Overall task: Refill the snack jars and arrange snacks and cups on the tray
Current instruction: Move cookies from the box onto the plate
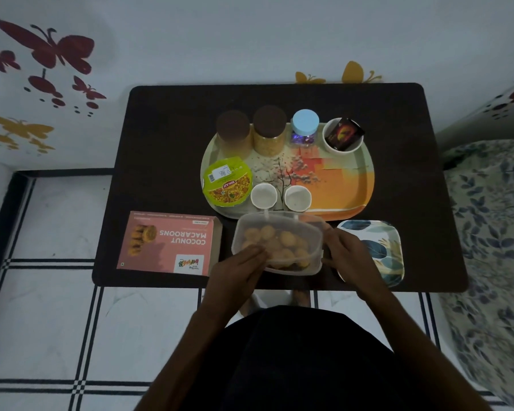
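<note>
A clear plastic container (279,229) of round coconut macaroons is held just above the table's near edge. My left hand (238,272) grips its near left side and my right hand (346,256) holds its right side. Behind it lies the printed tray (347,185). On the tray stand two brown-lidded jars (233,133) (269,130), a blue-lidded jar (304,126), a white bowl (343,137) with a dark packet, a green Bikaji snack cup (227,182) and two small white cups (263,196) (298,197).
A pink coconut macaroons box (169,243) lies flat on the dark table (161,143) at the left. A leaf-patterned square plate (380,250) sits at the right, partly under my right hand. A patterned bed edge (493,232) borders the table's right side.
</note>
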Tool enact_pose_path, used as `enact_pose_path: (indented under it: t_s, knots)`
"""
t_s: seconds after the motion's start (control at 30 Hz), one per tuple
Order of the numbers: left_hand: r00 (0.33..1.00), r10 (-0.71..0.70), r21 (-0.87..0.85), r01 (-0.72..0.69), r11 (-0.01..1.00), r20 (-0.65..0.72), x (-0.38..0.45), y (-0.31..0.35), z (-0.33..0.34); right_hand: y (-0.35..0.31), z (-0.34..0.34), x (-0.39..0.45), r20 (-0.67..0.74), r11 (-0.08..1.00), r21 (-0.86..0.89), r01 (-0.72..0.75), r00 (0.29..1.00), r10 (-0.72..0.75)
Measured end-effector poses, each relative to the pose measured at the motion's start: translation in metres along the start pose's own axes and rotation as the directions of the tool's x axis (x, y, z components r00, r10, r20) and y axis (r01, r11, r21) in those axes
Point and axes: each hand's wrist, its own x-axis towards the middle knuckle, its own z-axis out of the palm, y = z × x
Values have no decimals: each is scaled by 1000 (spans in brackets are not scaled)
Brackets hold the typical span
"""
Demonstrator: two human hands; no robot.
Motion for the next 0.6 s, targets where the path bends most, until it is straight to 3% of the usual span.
enact_pose_path:
  t_s: [0.13,0.23,0.33,0.37,0.43,0.5,0.6]
  knots:
    - [995,-73,-60,69,996,-72,-3,5,-8,7,5,-1,-61,997,-72,32,997,-36]
    - [973,-206,-134,191,973,-108,2,10,-21,12,6,3,-113,994,-105,41,992,-53]
    - [879,-426,-246,373,894,-213,9,10,-41,18,7,4,-164,966,-214,149,969,-185]
    - [818,-513,-316,431,846,-258,11,7,-47,20,7,6,-142,966,-208,156,972,-188]
    - [629,-717,-547,502,670,-302,13,-3,-56,22,9,8,-68,966,-241,94,991,-114]
    - [423,-873,-774,457,438,-245,13,-14,-64,25,10,9,-34,949,-308,68,996,-82]
    - [206,-968,-896,388,218,-146,0,-36,-72,26,10,10,-20,943,-317,96,994,-108]
